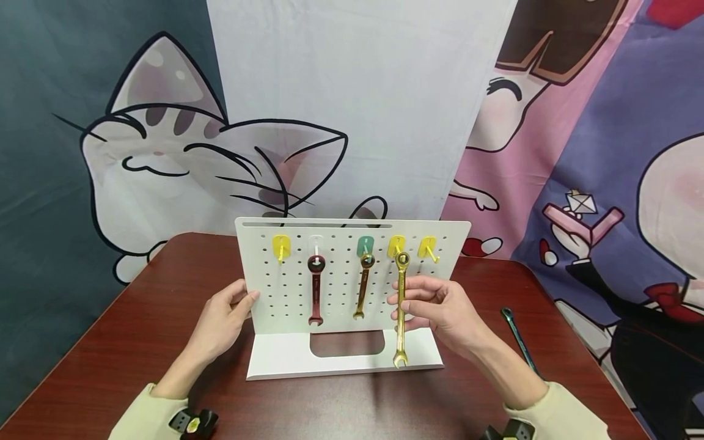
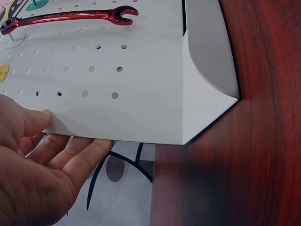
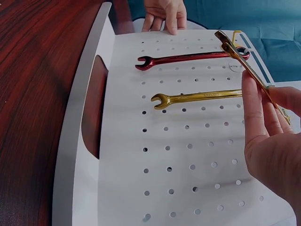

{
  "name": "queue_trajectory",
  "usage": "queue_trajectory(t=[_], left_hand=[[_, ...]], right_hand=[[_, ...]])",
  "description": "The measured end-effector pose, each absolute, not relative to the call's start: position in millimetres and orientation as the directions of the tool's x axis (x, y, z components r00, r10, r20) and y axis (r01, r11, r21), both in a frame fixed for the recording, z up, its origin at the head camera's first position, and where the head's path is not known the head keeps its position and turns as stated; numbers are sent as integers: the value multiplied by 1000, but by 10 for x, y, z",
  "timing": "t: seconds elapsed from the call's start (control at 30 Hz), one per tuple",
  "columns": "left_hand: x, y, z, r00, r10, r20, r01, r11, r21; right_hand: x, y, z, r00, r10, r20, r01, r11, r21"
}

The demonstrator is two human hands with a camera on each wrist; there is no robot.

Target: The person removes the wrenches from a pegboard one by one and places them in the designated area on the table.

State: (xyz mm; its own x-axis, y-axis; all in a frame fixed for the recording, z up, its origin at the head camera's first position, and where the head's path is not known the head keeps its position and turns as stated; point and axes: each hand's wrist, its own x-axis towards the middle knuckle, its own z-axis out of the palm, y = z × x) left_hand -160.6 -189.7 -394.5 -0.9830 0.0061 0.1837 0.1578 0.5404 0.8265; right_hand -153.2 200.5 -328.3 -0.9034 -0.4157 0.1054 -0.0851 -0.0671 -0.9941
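Observation:
A white pegboard stand (image 1: pixel 341 223) rises from the table. My left hand (image 1: pixel 222 321) holds its left edge, thumb on the front and fingers behind, as the left wrist view shows. In my right hand (image 1: pixel 440 308), thumb and fingers pinch a shiny gold combination wrench (image 1: pixel 401 305) upright, ring end up. That ring overlaps a yellow hook (image 1: pixel 396 244); whether the hook passes through it I cannot tell. A red wrench (image 1: pixel 316 293) hangs on a clear hook (image 1: pixel 316 243). Another, smaller-looking gold wrench (image 1: pixel 362 290) hangs from a green hook (image 1: pixel 365 245).
Two more yellow hooks, a left one (image 1: pixel 282 246) and a right one (image 1: pixel 428 247), carry nothing. A dark blue-green wrench (image 1: pixel 519 339) lies on the brown table (image 1: pixel 137 342) to the right, beside my forearm. Cartoon-printed curtains (image 1: pixel 363 91) hang behind.

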Motion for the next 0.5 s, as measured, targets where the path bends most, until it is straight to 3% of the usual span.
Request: queue_trajectory(t=[0.5], left_hand=[[-1602, -1897, -3943, -983, 7, 186, 159, 549, 821]], right_hand=[[-1521, 2011, -3255, -901, -425, 90, -56, -92, -994]])
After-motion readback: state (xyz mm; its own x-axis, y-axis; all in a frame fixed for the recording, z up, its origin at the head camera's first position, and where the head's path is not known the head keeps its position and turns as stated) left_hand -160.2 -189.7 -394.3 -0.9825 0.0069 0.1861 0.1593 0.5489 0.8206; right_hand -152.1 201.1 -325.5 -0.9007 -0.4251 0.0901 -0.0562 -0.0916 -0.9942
